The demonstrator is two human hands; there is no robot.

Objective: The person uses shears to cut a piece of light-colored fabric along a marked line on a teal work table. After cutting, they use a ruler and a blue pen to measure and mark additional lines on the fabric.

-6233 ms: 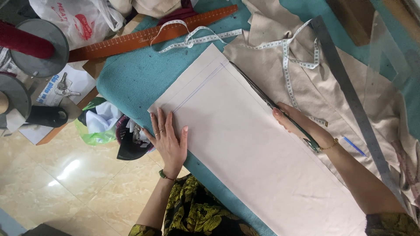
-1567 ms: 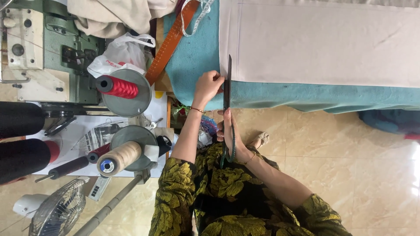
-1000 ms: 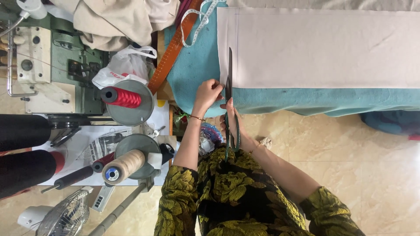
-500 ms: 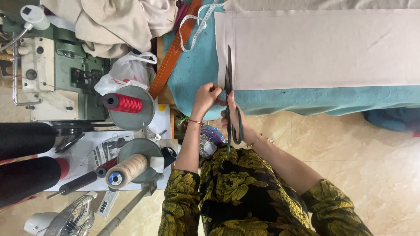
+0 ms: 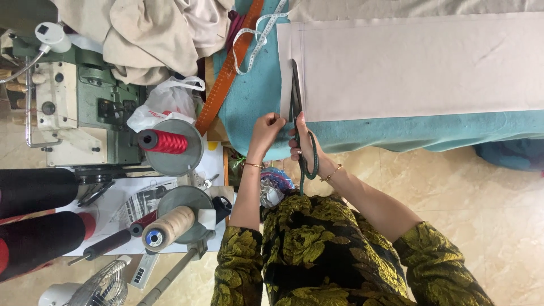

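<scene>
A large pale pink fabric sheet [image 5: 413, 68] lies flat on a table covered in teal cloth [image 5: 252, 96]. My right hand [image 5: 300, 144] grips the green handles of long scissors [image 5: 296, 96], whose blades run up into the fabric near its left edge. My left hand [image 5: 266, 127] pinches the narrow strip of fabric at the near edge, just left of the blades. My sleeves are dark with a yellow-green floral print.
A green sewing machine [image 5: 85, 113] stands at left, with a red thread cone [image 5: 164, 141] and a beige thread cone [image 5: 170, 226] near it. An orange ruler [image 5: 226, 73], a white tape measure [image 5: 260, 34], a plastic bag [image 5: 161, 105] and heaped beige cloth [image 5: 141, 34] sit beyond. Tiled floor below.
Since the oldest frame I have shifted to the table's short end. Over the last second the scissors have advanced further into the fabric along its left edge, my left hand following the strip.
</scene>
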